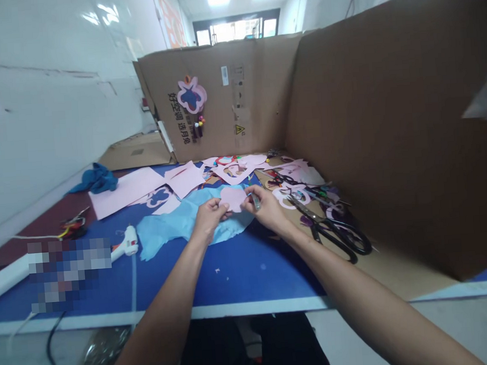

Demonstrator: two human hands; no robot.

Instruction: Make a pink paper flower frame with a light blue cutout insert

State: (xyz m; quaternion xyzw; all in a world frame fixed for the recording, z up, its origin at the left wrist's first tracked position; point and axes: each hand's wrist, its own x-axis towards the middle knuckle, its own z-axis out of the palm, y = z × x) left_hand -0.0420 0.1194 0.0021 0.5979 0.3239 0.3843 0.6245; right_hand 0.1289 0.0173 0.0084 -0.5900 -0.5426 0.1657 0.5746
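My left hand point(210, 217) pinches the left edge of a small pink paper cutout point(233, 197) and holds it just above a light blue sheet point(175, 226) on the blue table point(233, 272). My right hand point(266, 206) is closed around a thin pen-like tool point(253, 199) whose tip touches the right side of the pink cutout. Both hands meet at the cutout, near the middle of the table.
Black scissors point(334, 232) lie to the right of my right hand among pink paper scraps point(286, 193). A white glue gun point(125, 244) lies at the left. Pink sheets point(127, 190), a blue cloth point(95, 179) and cardboard walls point(369, 129) surround the work area.
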